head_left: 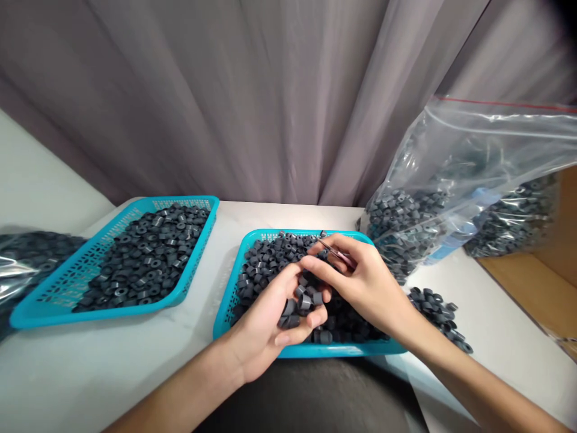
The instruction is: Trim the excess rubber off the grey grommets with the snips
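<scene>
Several short dark grey plastic rings [304, 302] lie in my left hand [265, 319], whose fingers curl around them above a blue-green basket [246, 252]. More of the same rings [270, 258] fill that basket. My right hand [360, 276] is pinched around a slim, pointed metal tool [338, 254] that looks like tweezers, with a pinkish part near the grip. Its fingertips are close beside my left thumb and index finger. Whatever is at the tool's tip is too small to make out.
Another blue-green basket [187, 294] of rings stands at the left, beside a clear bag [27, 258]. At the right are a tall zip bag [406, 222] of rings, a loose pile [439, 313] and a cardboard box [527, 288]. A grey curtain [252, 102] hangs behind.
</scene>
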{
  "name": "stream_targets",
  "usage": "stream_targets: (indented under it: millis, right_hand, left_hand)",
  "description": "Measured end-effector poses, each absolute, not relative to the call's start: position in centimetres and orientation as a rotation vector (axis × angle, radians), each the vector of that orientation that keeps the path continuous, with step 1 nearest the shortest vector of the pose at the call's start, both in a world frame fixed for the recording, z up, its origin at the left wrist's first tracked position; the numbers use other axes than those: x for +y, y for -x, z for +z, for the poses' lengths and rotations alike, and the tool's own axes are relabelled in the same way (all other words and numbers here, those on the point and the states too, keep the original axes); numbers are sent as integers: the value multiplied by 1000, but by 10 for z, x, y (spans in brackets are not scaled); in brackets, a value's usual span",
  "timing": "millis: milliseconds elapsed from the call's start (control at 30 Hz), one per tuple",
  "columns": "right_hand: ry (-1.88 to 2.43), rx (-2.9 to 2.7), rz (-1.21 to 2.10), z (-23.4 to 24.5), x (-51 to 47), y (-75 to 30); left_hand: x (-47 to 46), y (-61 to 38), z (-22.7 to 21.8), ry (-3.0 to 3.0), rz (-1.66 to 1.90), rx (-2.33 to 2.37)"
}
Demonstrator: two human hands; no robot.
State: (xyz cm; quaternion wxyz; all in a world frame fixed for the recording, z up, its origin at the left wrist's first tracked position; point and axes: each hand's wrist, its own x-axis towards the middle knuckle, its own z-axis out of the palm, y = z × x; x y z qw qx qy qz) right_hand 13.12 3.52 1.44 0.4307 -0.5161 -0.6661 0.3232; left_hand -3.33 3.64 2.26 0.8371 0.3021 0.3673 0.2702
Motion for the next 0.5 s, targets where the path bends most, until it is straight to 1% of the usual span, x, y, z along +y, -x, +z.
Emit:
stream_targets:
  millis: [300, 433, 500]
  right_hand:
    - [1171, -1603, 796, 36, 26, -137]
    - [1116, -1671, 871, 34, 20, -139]
    - [1113, -1697, 857, 29, 20, -142]
  left_hand:
    - [42, 29, 34, -354, 674, 659]
    - [46, 31, 31, -380, 734, 702]
    - [47, 33, 27, -421, 744, 730]
